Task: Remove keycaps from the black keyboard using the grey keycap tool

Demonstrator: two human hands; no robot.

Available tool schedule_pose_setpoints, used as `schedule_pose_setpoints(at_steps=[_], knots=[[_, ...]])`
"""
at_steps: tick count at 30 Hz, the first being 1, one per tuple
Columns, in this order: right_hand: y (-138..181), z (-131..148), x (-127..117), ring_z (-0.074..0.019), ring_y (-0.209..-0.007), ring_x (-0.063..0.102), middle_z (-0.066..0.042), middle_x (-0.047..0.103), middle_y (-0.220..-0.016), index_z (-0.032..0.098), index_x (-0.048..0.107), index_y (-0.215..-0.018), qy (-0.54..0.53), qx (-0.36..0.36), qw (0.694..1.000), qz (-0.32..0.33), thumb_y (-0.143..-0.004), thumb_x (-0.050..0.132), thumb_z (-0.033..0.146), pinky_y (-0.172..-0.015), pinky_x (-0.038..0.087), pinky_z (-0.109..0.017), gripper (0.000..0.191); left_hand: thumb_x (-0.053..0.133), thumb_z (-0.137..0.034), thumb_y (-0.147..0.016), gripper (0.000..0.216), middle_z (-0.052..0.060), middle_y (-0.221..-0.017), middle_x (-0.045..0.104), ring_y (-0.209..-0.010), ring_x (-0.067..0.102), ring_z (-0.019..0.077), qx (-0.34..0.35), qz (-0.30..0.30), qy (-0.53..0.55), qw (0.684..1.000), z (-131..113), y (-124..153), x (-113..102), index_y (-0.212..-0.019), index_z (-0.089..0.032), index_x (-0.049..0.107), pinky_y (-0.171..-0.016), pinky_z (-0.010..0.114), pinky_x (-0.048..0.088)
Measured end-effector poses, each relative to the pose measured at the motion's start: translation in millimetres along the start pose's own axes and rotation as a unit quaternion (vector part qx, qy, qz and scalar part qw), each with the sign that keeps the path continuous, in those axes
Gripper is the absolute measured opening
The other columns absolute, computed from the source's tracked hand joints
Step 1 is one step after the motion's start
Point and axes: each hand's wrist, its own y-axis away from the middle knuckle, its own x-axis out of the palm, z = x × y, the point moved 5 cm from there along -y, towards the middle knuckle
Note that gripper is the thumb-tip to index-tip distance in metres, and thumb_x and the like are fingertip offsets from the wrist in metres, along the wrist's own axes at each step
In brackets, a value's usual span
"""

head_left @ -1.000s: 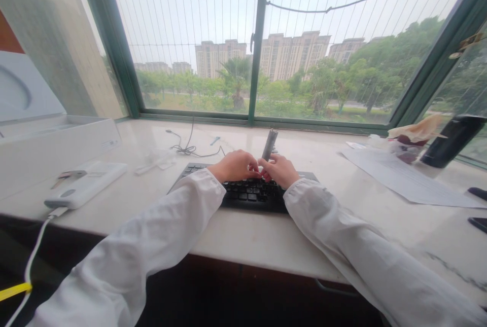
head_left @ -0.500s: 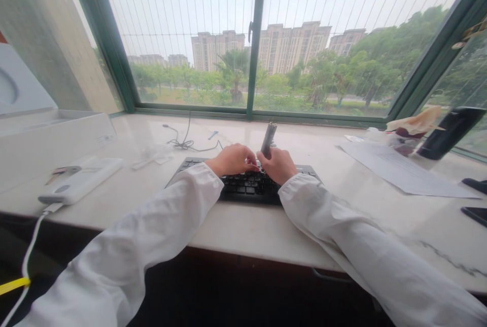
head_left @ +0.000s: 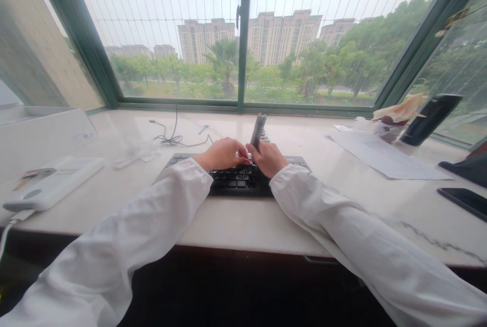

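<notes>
A black keyboard point(head_left: 239, 189) lies on the pale sill-like counter, partly covered by both hands. My right hand point(head_left: 269, 158) is closed around a dark grey, bar-shaped tool point(head_left: 258, 129) that stands up from the fist, its upper end a little tilted to the right. The tool's lower end is hidden by the hand. Over the keys, my left hand point(head_left: 224, 153) has its fingers bent together close to the right fingertips. Whatever those left fingers pinch is too small to make out. White sleeves cover both forearms.
A white power bank point(head_left: 72, 182) with keys point(head_left: 36, 177) on it is at left, before a white box point(head_left: 49, 126). Behind lie a thin cable point(head_left: 173, 139) and clear plastic point(head_left: 137, 154). Paper point(head_left: 384, 154), a dark upright object point(head_left: 431, 119) and a phone point(head_left: 464, 203) are right.
The whole view has shifted, so everything sits further left and slightly higher. Both hands keep nearly the same pose over the keyboard, and the right still grips the tool.
</notes>
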Motion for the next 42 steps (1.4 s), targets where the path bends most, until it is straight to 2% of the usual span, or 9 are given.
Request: schedule_pose_setpoints(at_steps=[6,10,12,15,18,23,27,42], knots=[[2.2,1.3,1.6,-0.0220,-0.088,0.066,-0.009,0.072,-0.088,0.019,0.061,-0.097,0.006,0.003,1.000,-0.008,-0.098,0.034,0.043,-0.069,0.038,-0.027,0.036,0.060,-0.049,-0.079,0.029,0.002,-0.086,0.072,-0.081,0.065,0.0179,0.018,0.017,-0.007,1.000,-3.0,2.2,0.0,-0.089,-0.025,0.073,-0.077,0.026,0.046],[3.5,2.8,1.8,-0.0221,-0.088,0.066,-0.009,0.072,-0.092,0.018,0.061,-0.100,0.012,0.003,1.000,-0.012,-0.098,0.033,0.043,-0.069,0.037,-0.027,0.037,0.060,-0.047,-0.080,0.025,0.000,-0.100,0.070,-0.091,0.064,0.0196,0.028,-0.004,-0.063,0.998,-8.9,4.6,-4.1,-0.091,-0.027,0.072,-0.078,0.027,0.046],[4.0,2.7,1.9,-0.0222,-0.087,0.065,-0.010,0.072,-0.092,0.018,0.060,-0.101,0.020,0.008,1.000,-0.013,-0.098,0.033,0.043,-0.068,0.037,-0.028,0.038,0.060,-0.048,-0.080,0.026,0.001,-0.102,0.069,-0.092,0.064,0.0193,0.038,-0.007,-0.057,0.998,-11.5,4.7,-4.1,-0.090,-0.026,0.071,-0.080,0.027,0.046],[4.2,2.3,1.7,-0.0228,-0.087,0.066,-0.011,0.072,-0.092,0.018,0.060,-0.100,0.031,0.015,0.999,-0.016,-0.098,0.032,0.045,-0.067,0.036,-0.028,0.039,0.060,-0.044,-0.081,0.024,0.002,-0.097,0.071,-0.091,0.065,0.0189,0.035,0.002,-0.033,0.999,-12.1,3.5,-2.0,-0.092,-0.025,0.072,-0.083,0.027,0.047],[3.9,3.0,2.2,-0.0239,-0.088,0.066,-0.011,0.072,-0.092,0.018,0.060,-0.100,0.035,0.009,0.999,-0.012,-0.098,0.031,0.045,-0.067,0.037,-0.028,0.040,0.059,-0.038,-0.083,0.022,0.003,-0.090,0.072,-0.089,0.066,0.0200,0.030,0.010,-0.052,0.998,-12.1,2.4,0.1,-0.093,-0.024,0.072,-0.083,0.028,0.047],[5.0,4.3,2.4,-0.0248,-0.088,0.066,-0.012,0.071,-0.092,0.018,0.059,-0.100,0.045,0.022,0.999,-0.010,-0.098,0.031,0.043,-0.068,0.037,-0.029,0.038,0.053,-0.037,-0.086,0.024,0.007,-0.088,0.072,-0.084,0.067,0.0241,0.062,0.021,-0.124,0.990,-17.4,2.9,3.0,-0.097,-0.021,0.067,-0.073,0.031,0.049],[7.8,7.8,2.0,-0.0262,-0.088,0.067,-0.013,0.071,-0.093,0.016,0.057,-0.101,0.066,0.042,0.997,-0.004,-0.098,0.029,0.043,-0.068,0.038,-0.030,0.039,0.047,-0.035,-0.087,0.026,0.011,-0.085,0.070,-0.081,0.067,0.0270,0.055,0.030,-0.180,0.982,-18.6,3.2,6.0,-0.090,-0.016,0.065,-0.067,0.033,0.049],[10.4,14.5,3.8,-0.0272,-0.084,0.067,-0.012,0.071,-0.091,0.016,0.051,-0.102,0.102,0.045,0.994,-0.004,-0.099,0.027,0.040,-0.066,0.039,-0.031,0.034,0.046,-0.030,-0.087,0.022,0.010,-0.085,0.071,-0.079,0.069,0.0277,0.092,0.026,-0.222,0.970,-25.6,4.2,6.4,-0.088,-0.015,0.062,-0.067,0.035,0.051]])
